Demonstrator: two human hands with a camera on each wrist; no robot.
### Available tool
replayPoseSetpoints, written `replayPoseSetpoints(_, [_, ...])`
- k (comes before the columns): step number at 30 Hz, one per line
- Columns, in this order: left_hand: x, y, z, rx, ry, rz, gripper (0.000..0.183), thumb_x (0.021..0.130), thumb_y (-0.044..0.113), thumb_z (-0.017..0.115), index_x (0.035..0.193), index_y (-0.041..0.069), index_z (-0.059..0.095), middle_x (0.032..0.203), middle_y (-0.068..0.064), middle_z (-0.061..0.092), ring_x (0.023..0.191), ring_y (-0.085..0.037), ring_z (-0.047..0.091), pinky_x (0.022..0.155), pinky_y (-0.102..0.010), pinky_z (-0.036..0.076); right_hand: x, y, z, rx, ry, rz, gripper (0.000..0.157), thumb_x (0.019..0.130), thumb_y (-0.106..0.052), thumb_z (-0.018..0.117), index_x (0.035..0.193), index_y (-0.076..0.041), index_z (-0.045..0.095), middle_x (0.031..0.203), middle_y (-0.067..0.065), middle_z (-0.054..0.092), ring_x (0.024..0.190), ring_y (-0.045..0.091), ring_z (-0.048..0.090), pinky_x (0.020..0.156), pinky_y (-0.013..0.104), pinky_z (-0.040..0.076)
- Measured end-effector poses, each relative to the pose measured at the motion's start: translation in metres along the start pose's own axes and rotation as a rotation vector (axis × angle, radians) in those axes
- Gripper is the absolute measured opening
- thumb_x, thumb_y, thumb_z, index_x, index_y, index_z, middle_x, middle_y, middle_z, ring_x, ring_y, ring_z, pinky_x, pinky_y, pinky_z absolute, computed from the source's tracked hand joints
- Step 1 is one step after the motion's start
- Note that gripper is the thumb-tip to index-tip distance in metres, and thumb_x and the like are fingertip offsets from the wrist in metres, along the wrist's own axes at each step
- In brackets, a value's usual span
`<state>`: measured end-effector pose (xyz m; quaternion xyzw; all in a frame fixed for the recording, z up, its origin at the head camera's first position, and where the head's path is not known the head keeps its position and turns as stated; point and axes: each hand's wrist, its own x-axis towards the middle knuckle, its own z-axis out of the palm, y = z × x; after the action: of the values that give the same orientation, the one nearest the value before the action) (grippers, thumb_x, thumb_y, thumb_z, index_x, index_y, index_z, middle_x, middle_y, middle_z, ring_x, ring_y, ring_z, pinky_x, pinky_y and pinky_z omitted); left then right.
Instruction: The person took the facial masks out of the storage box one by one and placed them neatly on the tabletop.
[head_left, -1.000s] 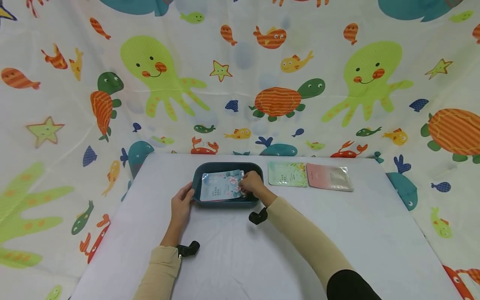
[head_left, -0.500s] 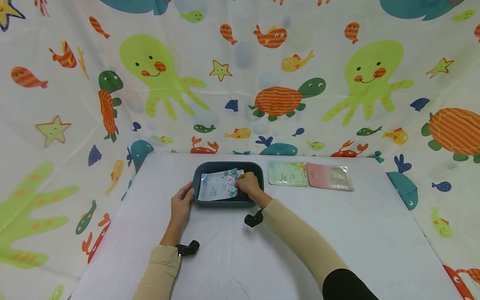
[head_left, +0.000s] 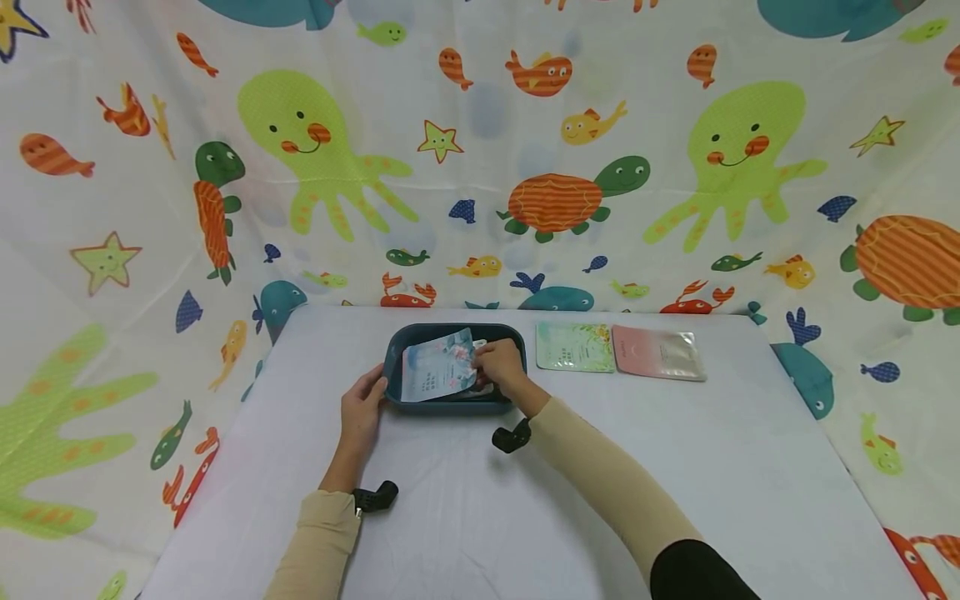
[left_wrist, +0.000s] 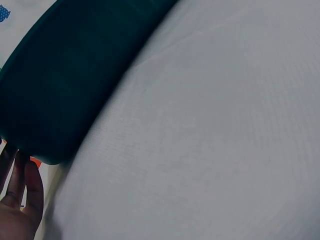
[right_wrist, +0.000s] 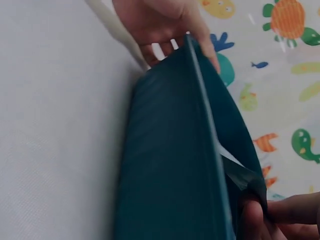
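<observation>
A dark teal plastic basket (head_left: 454, 409) stands on the white table. In it lies a pale blue sheet mask packet (head_left: 433, 367) with pink flowers, its right side raised. At least one more packet shows partly underneath. My left hand (head_left: 363, 410) grips the basket's left end, with a digit over the rim and fingers outside, as the right wrist view shows. Inside the right end, my right hand (head_left: 501, 365) pinches the blue packet's right edge; thumb and finger (right_wrist: 295, 209) meet on it in the right wrist view. The basket's floor is mostly hidden.
Right of the basket, a green sheet mask packet (head_left: 574, 347) and a pink one with a silver end (head_left: 658, 353) lie flat side by side. Behind the table (head_left: 480, 500) hangs a curtain (head_left: 480, 108) printed with sea animals.
My right hand shifted slightly left along with the blue packet, then lifted its right side, so the packet tilts more. My left hand and the basket stayed in place.
</observation>
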<state>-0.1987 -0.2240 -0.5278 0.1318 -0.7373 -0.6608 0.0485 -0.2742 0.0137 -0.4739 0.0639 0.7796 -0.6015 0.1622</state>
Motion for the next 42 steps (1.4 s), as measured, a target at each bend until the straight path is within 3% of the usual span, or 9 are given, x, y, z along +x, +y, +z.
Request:
replayPoseSetpoints(7, [0.003,-0.011,0.001,0.006,0.017,0.039,0.044,0.102,0.027,0.051,0.142,0.010,0.049,0.146,-0.010,0.051,0.132,-0.023,0.049,0.083,-0.001,0.044,-0.002,-0.003,-0.011,0.041,-0.006,0.013,0.021,0.088,0.003,0.062,0.107,0.008,0.069,0.084,0.012,0.067,0.053,0.009,0.059,0.054,0.023,0.056])
replayPoseSetpoints(17, [0.002,-0.007,0.000,-0.016,0.026,0.039,0.043,0.102,0.023,0.051,0.142,0.008,0.049,0.146,-0.011,0.051,0.131,-0.024,0.051,0.083,-0.001,0.045,-0.005,-0.012,-0.028,0.058,-0.018,0.034,0.024,0.090,0.000,0.062,0.112,0.006,0.069,0.093,0.014,0.069,0.055,0.010,0.059,0.053,0.019,0.053])
replayPoseSetpoints(26, [0.003,-0.008,0.001,-0.038,0.017,0.044,0.044,0.102,0.021,0.052,0.142,0.005,0.048,0.146,-0.015,0.050,0.130,-0.028,0.050,0.078,-0.004,0.047,-0.004,-0.016,-0.049,0.121,-0.020,0.055,0.027,0.090,-0.002,0.064,0.116,0.005,0.066,0.080,0.006,0.066,0.058,0.011,0.059,0.055,0.019,0.054])
replayPoseSetpoints(42, [0.001,-0.009,0.001,-0.022,0.016,0.077,0.045,0.101,0.026,0.053,0.141,0.006,0.049,0.144,-0.013,0.052,0.130,-0.026,0.051,0.080,-0.004,0.047,-0.009,-0.023,-0.078,0.163,-0.018,0.074,0.031,0.092,-0.006,0.064,0.121,0.004,0.063,0.081,0.004,0.066,0.058,0.010,0.059,0.057,0.018,0.054])
